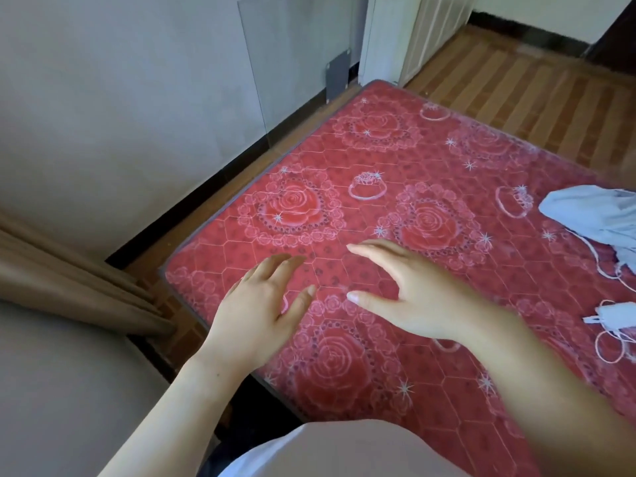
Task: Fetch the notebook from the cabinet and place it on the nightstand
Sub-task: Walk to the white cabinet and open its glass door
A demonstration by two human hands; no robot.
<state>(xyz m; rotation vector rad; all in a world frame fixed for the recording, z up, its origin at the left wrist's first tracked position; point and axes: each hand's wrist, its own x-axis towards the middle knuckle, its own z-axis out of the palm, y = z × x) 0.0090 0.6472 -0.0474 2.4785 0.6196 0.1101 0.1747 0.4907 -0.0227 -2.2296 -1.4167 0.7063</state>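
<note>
Grip empty: left hand (261,304) and right hand (413,290) hover over the bed (378,149), fingers spread and relaxed. Notebook not in view; bearing and axis unknown. White unit (413,36) at 1 o'clock, possibly the cabinet; right hand nearer.

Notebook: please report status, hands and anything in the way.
Left hand open, right hand open, both empty above red mattress. Notebook not in view. Blue cloth, white charger at right, apart from hands.

Cloth (599,218) on mattress (430,160), right.
</note>
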